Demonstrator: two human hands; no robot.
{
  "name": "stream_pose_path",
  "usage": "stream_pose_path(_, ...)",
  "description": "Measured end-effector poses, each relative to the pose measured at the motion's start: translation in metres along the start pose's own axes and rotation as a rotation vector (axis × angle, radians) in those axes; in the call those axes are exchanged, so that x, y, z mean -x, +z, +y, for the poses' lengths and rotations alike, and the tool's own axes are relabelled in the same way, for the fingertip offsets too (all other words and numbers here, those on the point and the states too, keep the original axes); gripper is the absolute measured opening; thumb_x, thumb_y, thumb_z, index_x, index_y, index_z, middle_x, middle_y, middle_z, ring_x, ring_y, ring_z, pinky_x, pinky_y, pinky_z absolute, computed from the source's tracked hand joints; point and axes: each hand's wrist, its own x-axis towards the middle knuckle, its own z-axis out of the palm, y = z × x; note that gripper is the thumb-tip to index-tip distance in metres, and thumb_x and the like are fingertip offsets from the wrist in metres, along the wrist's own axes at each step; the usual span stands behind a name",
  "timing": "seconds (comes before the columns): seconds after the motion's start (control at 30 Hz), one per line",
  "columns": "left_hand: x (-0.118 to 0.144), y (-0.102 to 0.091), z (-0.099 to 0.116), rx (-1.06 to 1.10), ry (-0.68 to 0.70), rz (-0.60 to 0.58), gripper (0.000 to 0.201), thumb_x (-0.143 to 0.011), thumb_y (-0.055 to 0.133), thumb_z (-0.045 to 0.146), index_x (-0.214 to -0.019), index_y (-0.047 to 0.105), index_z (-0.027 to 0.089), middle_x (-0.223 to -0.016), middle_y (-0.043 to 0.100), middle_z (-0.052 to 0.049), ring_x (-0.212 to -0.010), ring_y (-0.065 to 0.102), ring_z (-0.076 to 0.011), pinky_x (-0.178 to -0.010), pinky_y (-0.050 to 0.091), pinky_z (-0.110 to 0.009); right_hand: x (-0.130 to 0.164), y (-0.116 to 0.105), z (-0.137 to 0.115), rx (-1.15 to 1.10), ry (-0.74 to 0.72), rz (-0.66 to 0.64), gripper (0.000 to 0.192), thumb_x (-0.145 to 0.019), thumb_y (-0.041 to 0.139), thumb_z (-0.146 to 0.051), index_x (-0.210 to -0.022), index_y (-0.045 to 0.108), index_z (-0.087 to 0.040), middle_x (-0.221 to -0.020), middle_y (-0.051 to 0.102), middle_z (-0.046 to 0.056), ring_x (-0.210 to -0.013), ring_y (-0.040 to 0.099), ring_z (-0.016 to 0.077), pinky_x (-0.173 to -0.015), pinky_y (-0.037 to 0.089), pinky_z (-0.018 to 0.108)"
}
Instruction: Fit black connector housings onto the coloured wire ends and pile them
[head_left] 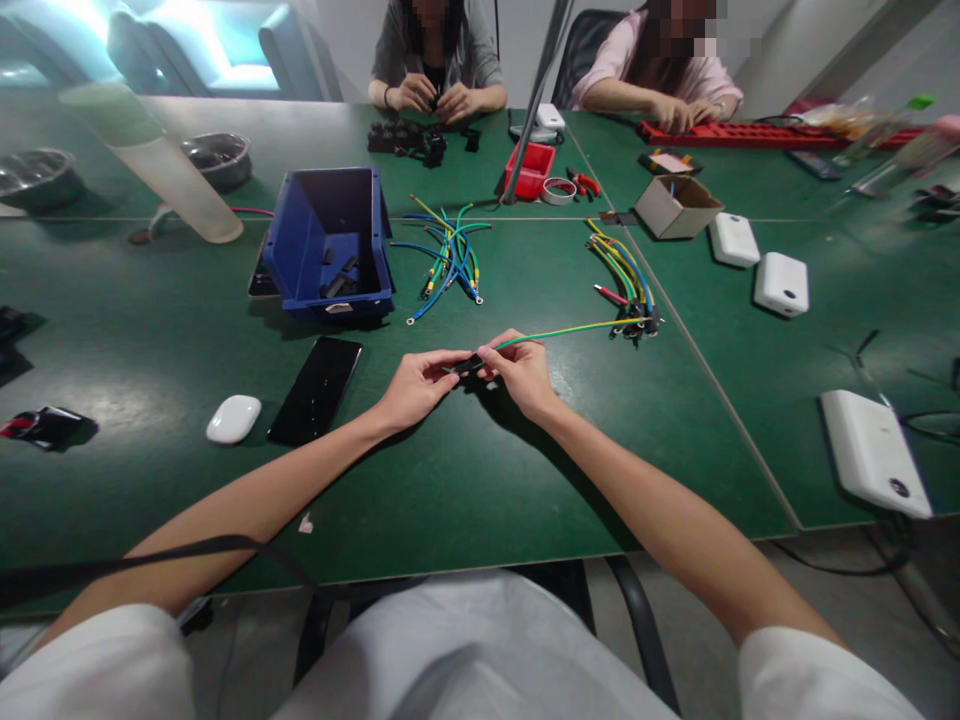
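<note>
White-clad knees and two bare forearms fill the bottom of the view, reaching out over the green matte surface (187,330). At the middle, the left hand (416,385) and the right hand (521,375) meet, nearly touching. Between them sits a small black connector piece (470,364); the left fingers (444,362) pinch its near end, and the right fingers (495,352) are clenched on its other end together with the thin yellow-green wire (570,331). That wire runs off toward 2 o'clock and ends at a bundle of yellow, green and blue wires with black end pieces (626,285), lying on the surface.

At 12 o'clock from the hands lies a loose spread of blue, green and yellow wires with ring terminals (446,260). Just at 11 o'clock stands a blue plastic bin (330,240) holding a few small black parts. At 9 o'clock, near the left hand, a black phone (315,388) lies flat, with a white oval mouse (233,418) just beside it.

Far across the surface, two other people sit with their own hands busy, one over black parts (409,138), the other at a long red strip (750,131).
</note>
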Motion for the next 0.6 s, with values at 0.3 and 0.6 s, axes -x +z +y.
stream_pose_path(0.3,-0.0008,-0.0005,-0.0019,-0.023,0.019,-0.008,0.037,-0.076,0.069,0.019,-0.112,0.070,0.012,-0.112,0.072,-0.011,-0.101,0.068,-0.0226,-0.097,0.051,-0.041,0.0000,-0.0004,0.0007,-0.025,-0.006,-0.012,0.028,-0.073,0.076,-0.040,-0.075,0.059,-0.019,-0.055,0.063,-0.003,-0.050,0.063,0.0118,-0.047,0.047,0.021)
stream_pose_path(0.6,0.0085,0.0067,0.0023,-0.447,0.220,0.049,0.035,-0.083,0.061,0.016,-0.118,0.066,0.014,-0.109,0.072,-0.010,-0.090,0.069,-0.0188,-0.081,0.056,-0.033,0.0013,0.0013,-0.0007,0.012,0.007,0.039,0.030,-0.071,0.077,-0.043,-0.074,0.059,-0.019,-0.054,0.063,-0.003,-0.049,0.062,0.0121,-0.048,0.048,0.022)
